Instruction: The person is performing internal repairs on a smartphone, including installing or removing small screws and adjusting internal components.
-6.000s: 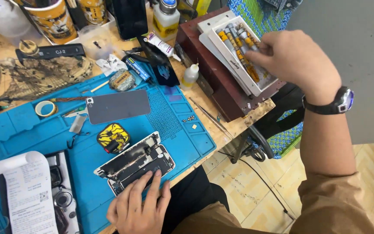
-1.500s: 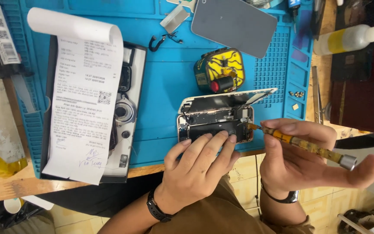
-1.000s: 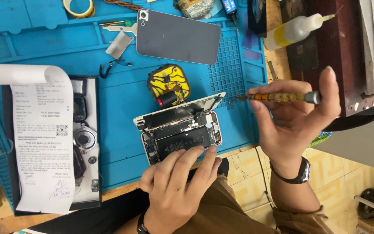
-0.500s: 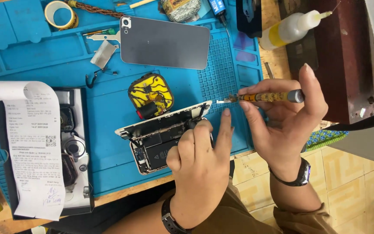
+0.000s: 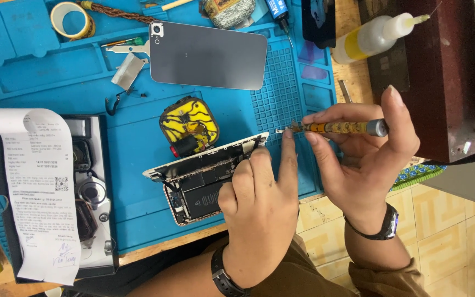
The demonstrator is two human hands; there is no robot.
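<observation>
Pinching a slim screwdriver, my right hand sits at about three o'clock in the head view, thumb and fingers closed around the orange-patterned shaft with the index finger arched over its grey cap end. Its long axis runs almost level, cap toward three o'clock, bit toward nine, and the bit ends just beside the tip of my left index finger. My left hand lies at about six o'clock, palm down, fingers pressing on the opened phone, bracing it rather than closing around it. That phone lies on the blue work mat with its long axis tilted, running from eight o'clock up toward two, the upper end pointing at the screwdriver tip; from the right hand it lies toward eight or nine o'clock, and the left hand is clearly the nearer, already touching it. I cannot tell whether the bit carries a screw. Just beyond the phone, toward eleven o'clock, sits a small yellow-and-black case, and farther toward twelve a dark back cover lies flat. At nine o'clock a curled paper slip drapes over a boxed device, and a glue bottle rests at one o'clock.
</observation>
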